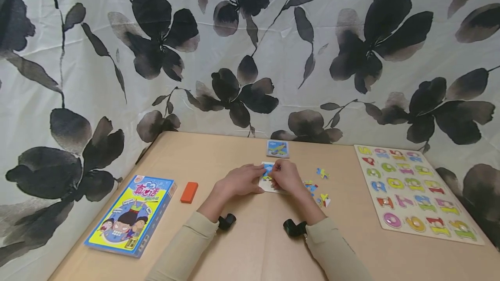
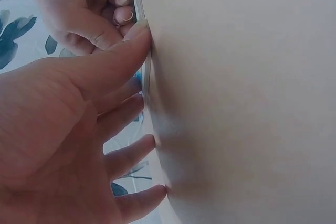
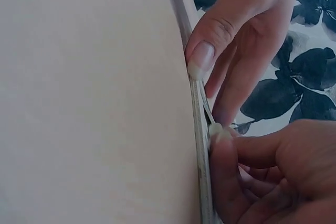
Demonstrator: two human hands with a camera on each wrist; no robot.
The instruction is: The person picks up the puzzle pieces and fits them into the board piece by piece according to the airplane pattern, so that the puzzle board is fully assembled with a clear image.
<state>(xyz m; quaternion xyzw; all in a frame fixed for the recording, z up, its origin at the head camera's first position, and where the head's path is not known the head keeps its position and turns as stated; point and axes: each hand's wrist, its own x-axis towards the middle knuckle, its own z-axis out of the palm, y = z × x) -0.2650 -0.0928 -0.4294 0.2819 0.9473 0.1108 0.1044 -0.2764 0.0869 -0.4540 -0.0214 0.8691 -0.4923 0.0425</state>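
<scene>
A small white-rimmed puzzle board (image 1: 269,189) with a blue picture lies on the table between the hands. My left hand (image 1: 241,180) rests at its left side, fingers spread and fairly straight, with the thumb pressing on the near edge. Over the board, my right hand (image 1: 288,177) pinches a thin, flat puzzle piece (image 3: 207,106) between thumb and fingers. That piece stands tilted against the board in the right wrist view; its printed face is hidden. Loose coloured puzzle pieces (image 1: 322,173) lie on the table just right of the right hand.
Behind the board sits a small blue picture tile (image 1: 278,148). On the left are a red-orange block (image 1: 189,192) and a yellow-and-blue box (image 1: 129,216). A large white board of colourful shapes (image 1: 419,194) lies at the right. Floral cloth (image 1: 300,68) hangs behind the table.
</scene>
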